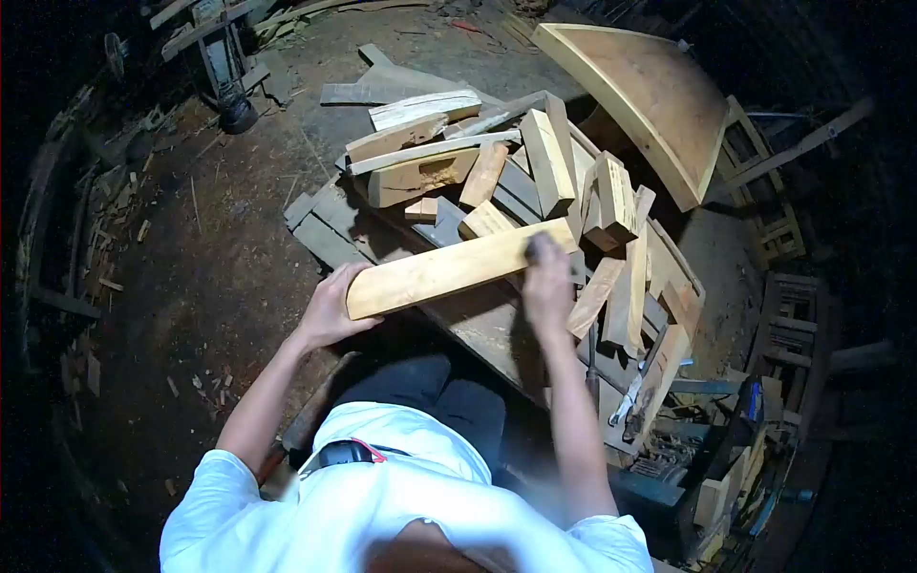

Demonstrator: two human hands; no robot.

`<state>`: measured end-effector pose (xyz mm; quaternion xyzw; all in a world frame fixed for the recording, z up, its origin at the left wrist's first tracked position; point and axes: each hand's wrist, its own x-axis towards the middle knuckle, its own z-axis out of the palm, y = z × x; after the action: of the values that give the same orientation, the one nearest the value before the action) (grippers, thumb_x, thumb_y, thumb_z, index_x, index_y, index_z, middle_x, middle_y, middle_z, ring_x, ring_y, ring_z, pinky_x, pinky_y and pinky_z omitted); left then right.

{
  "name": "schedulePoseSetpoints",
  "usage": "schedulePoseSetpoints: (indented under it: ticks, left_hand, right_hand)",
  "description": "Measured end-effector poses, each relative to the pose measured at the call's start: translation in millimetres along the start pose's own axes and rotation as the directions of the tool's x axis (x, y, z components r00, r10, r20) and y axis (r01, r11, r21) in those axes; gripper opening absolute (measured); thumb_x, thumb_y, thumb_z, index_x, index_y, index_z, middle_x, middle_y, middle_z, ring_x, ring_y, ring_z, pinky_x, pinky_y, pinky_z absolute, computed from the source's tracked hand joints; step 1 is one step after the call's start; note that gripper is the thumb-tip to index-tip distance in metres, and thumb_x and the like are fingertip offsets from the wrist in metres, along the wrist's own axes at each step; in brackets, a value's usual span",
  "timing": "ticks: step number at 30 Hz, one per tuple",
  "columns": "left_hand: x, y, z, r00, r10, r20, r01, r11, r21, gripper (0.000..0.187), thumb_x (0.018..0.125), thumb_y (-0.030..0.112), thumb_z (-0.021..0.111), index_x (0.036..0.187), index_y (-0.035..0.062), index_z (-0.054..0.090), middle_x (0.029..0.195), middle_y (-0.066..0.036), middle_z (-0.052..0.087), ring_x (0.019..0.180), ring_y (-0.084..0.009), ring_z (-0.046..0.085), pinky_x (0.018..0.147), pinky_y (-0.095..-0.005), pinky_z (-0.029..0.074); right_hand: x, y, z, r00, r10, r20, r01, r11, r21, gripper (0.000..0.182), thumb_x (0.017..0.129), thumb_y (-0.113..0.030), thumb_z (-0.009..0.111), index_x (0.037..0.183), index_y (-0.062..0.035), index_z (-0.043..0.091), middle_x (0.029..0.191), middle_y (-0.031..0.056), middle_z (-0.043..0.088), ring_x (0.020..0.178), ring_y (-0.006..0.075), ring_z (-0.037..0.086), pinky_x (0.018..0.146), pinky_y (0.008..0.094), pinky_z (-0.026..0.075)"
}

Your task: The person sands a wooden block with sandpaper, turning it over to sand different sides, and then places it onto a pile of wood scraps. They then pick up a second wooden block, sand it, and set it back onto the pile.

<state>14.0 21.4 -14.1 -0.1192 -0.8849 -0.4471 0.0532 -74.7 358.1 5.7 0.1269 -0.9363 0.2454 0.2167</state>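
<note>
A long, pale wooden board (458, 270) lies slantwise in front of me, its right end higher in the view. My left hand (334, 304) grips the board's left end, the fingers wrapped round its edge. At the right end, my right hand (549, 291) is closed and slightly blurred. A small dark thing (540, 250) shows at its fingertips, against the board's face; its kind I cannot make out. Just beyond the board, several cut wood blocks (549, 162) lie heaped on a low wooden bench (487, 329).
A large wooden panel with a pale frame (640, 95) leans behind the heap. Wooden racks (788, 325) stand at the right, with offcuts and clutter below. Scraps (110, 285) litter the dirt floor at the left. A dark round-based object (237, 113) stands at the upper left.
</note>
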Motion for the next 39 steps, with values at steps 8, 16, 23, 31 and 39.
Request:
schedulePoseSetpoints:
  ticks: [8, 16, 23, 31, 39]
  left_hand:
    - [-3.9, -1.9, -8.9, 0.968, -0.24, 0.075, 0.251, 0.904, -0.345, 0.067, 0.067, 0.026, 0.084, 0.123, 0.0002, 0.057, 0.108, -0.014, 0.065, 0.1, -0.0241, 0.064, 0.088, -0.0339, 0.05]
    - [-17.1, 21.7, -8.2, 0.76, -0.531, 0.375, 0.585, 0.306, -0.751, 0.052, 0.09, 0.037, 0.058, 0.125, -0.0017, 0.057, 0.113, -0.014, 0.062, 0.101, -0.0251, 0.064, 0.086, -0.0391, 0.058]
    - [-0.6, 33.7, -21.1, 0.765, -0.551, 0.334, 0.563, 0.318, -0.763, 0.053, 0.092, 0.043, 0.055, 0.129, 0.0045, 0.056, 0.119, -0.013, 0.059, 0.111, -0.0254, 0.058, 0.092, -0.044, 0.055]
    - [-1.3, 33.9, -27.5, 0.892, -0.347, 0.289, 0.451, 0.653, -0.608, 0.066, 0.073, 0.021, 0.083, 0.129, 0.004, 0.052, 0.115, -0.007, 0.06, 0.103, -0.0199, 0.061, 0.093, -0.0411, 0.056]
    - [12.7, 21.0, -21.9, 0.98, -0.197, 0.031, 0.191, 0.88, -0.435, 0.049, 0.069, 0.016, 0.084, 0.111, -0.0024, 0.064, 0.104, -0.009, 0.07, 0.097, -0.015, 0.064, 0.093, -0.0311, 0.048]
  right_hand:
    - [21.1, 78.5, -22.7, 0.913, 0.406, 0.051, -0.409, 0.901, 0.143, 0.035, 0.098, -0.02, 0.046, 0.128, -0.0035, 0.05, 0.113, 0.026, 0.06, 0.11, 0.0425, 0.056, 0.091, 0.0462, 0.043]
    - [29.3, 40.7, -16.4, 0.977, 0.213, 0.007, -0.213, 0.976, 0.04, 0.036, 0.094, -0.015, 0.048, 0.128, -0.0019, 0.052, 0.126, 0.0211, 0.059, 0.122, 0.0385, 0.052, 0.113, 0.0465, 0.03]
    - [-16.1, -95.1, 0.5, 0.948, -0.31, 0.072, 0.297, 0.943, 0.149, 0.037, 0.079, 0.001, 0.049, 0.116, 0.0027, 0.057, 0.12, 0.0215, 0.06, 0.112, 0.037, 0.057, 0.107, 0.0481, 0.038]
    - [8.9, 26.1, -25.9, 0.959, 0.277, -0.065, -0.282, 0.956, -0.081, 0.039, 0.086, -0.009, 0.05, 0.125, -0.0054, 0.056, 0.122, 0.0241, 0.057, 0.112, 0.0425, 0.054, 0.098, 0.047, 0.043]
    - [-21.5, -96.2, -12.2, 0.975, -0.22, -0.008, 0.219, 0.966, 0.135, 0.042, 0.081, -0.002, 0.047, 0.121, 0.0008, 0.055, 0.119, 0.022, 0.06, 0.113, 0.0403, 0.055, 0.102, 0.0478, 0.04]
